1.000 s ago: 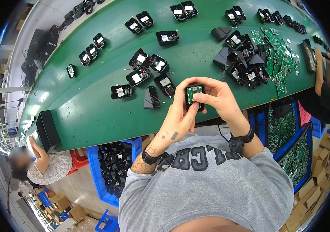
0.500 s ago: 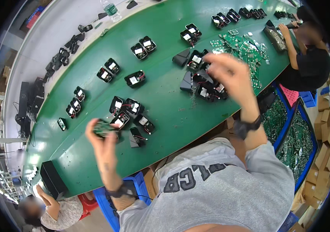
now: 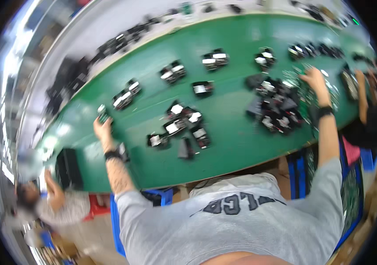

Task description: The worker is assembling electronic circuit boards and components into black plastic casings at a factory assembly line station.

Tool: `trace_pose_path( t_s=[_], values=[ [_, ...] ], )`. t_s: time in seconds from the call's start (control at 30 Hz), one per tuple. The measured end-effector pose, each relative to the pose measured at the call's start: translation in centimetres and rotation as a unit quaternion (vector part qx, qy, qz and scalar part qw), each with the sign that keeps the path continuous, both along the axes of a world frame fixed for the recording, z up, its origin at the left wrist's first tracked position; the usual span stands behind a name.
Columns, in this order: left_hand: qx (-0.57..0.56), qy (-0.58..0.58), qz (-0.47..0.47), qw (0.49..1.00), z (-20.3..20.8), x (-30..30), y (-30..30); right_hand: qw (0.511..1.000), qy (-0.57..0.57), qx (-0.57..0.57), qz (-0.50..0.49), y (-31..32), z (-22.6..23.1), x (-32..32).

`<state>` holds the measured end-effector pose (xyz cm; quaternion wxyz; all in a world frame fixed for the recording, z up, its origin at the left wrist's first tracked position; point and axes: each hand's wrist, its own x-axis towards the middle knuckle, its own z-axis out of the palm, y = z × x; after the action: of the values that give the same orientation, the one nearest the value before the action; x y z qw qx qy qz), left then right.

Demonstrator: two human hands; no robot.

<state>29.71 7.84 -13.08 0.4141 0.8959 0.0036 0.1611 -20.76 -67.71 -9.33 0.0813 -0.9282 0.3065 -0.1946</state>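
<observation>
My left hand (image 3: 103, 129) is out at the left end of the table, closed around a small black housing with a green circuit board (image 3: 104, 118) showing on it. Right beside that piece is a whitish, blurred small item (image 3: 101, 108). Over the spread of loose green circuit boards (image 3: 304, 95) on the right, my right hand (image 3: 317, 83) reaches with its fingers bent downward. Motion blur hides whether anything is between those fingers. A cluster of black housings (image 3: 281, 106) with white labels lies just left of it.
More open black housings (image 3: 175, 123) sit in the middle of the green table (image 3: 228, 132), with pairs (image 3: 172, 72) along the far side. A black box (image 3: 68, 168) stands near the left end. Co-workers sit at both ends; one's arm (image 3: 362, 95) is near the boards.
The view has turned. My left hand has carried its housing outward to the left end of the row. My right hand has moved from the black housings to the loose circuit boards.
</observation>
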Motion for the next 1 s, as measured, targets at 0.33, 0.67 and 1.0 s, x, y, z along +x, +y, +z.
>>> trace_pose_path(
  t_s=[0.33,0.67,1.0],
  values=[
    [0.171,0.030,-0.042,0.984,3.5,-0.9,-2.8,0.914,-0.254,0.304,0.085,10.8,6.2,0.0],
    [0.405,-0.108,0.040,0.907,3.4,-1.4,-8.9,0.831,-0.215,0.502,0.107,35.5,-0.2,4.9],
    [0.342,-0.200,-0.012,0.918,4.7,-0.3,-7.5,0.935,-0.100,0.149,0.305,34.3,0.2,3.8]
  ],
)
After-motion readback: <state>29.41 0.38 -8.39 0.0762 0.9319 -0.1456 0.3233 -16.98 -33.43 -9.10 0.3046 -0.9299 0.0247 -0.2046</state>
